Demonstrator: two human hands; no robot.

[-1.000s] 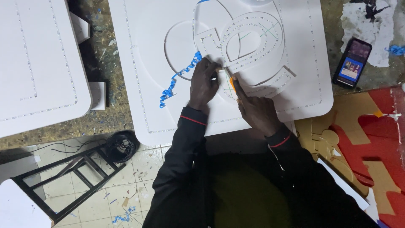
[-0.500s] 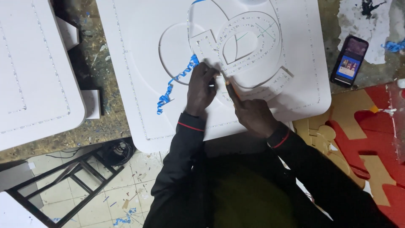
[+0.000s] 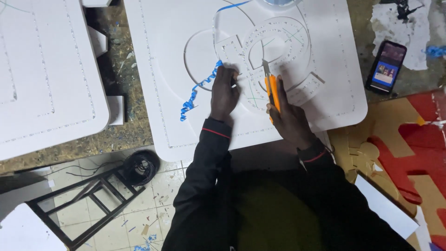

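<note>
R hand [image 3: 289, 116] now clenched on the orange utility knife [image 3: 272, 90], blade tip lifted clear at 12 o'clock from the knuckles vs buried under the hands 0.5 s ago, so that cut pass looks done. L hand [image 3: 224, 93] flat, fingers pressing the white foam board [image 3: 186, 125] w/ nothing grasped, blue curled strip [image 3: 200, 90] at its 9 o'clock. Phone [image 3: 386, 67] sits off-board at 3 o'clock.

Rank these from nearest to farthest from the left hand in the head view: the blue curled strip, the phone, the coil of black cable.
From the left hand, which rests on the white board:
1. Blue curled strip: right beside the hand, on its left, on the board.
2. Coil of black cable: lower left, on the tiled floor.
3. Phone: far right, off the board.
</note>
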